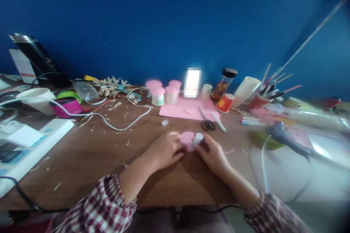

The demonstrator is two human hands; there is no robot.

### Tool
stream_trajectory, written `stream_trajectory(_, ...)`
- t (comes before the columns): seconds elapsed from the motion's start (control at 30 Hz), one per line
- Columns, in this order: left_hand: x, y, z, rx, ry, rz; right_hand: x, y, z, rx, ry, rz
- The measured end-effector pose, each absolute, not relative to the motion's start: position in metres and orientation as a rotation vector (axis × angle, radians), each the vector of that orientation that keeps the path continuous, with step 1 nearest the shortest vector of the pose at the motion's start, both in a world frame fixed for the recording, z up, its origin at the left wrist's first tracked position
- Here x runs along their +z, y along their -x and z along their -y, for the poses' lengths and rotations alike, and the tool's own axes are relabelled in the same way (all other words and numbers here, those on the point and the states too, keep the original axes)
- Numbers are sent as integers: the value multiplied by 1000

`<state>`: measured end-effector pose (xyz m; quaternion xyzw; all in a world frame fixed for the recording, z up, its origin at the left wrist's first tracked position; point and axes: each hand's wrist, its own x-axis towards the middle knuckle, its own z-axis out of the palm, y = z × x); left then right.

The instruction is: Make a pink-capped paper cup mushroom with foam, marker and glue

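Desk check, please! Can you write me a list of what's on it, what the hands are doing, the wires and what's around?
Surface: wooden desk, strewn with pale scraps.
Job's things: pink paper piece and small white tube, held together at the front middle.
Clutter: pink sheet, scissors, red paper cup, pink-topped cups, black-lidded jar.
Grippers (hands): left hand grips the pink paper piece; right hand grips the small white tube.
Cables: white cable snakes across the left; black cable at the front left edge.
Surroundings: blue wall behind; nobody else seen.
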<state>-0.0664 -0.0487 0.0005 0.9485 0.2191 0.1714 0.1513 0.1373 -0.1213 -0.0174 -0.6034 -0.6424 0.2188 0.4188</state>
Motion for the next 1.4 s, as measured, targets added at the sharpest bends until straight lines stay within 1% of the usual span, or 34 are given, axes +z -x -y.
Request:
stream_trajectory(0.8,3,66,49,483,-2752,-618,-19,-137,120,457,1509,1800)
stream_trajectory(0.97,1,66,49,489,-2759,-628,-17,-138,120,458,1519,1769)
stream_trajectory(1.2,0,67,49,465,-2779,-642,-18,-140,119,551,1505,1583)
stream_trajectory(1.4,3,67,50,472,-2761,-636,-18,-138,120,490,1503,1716)
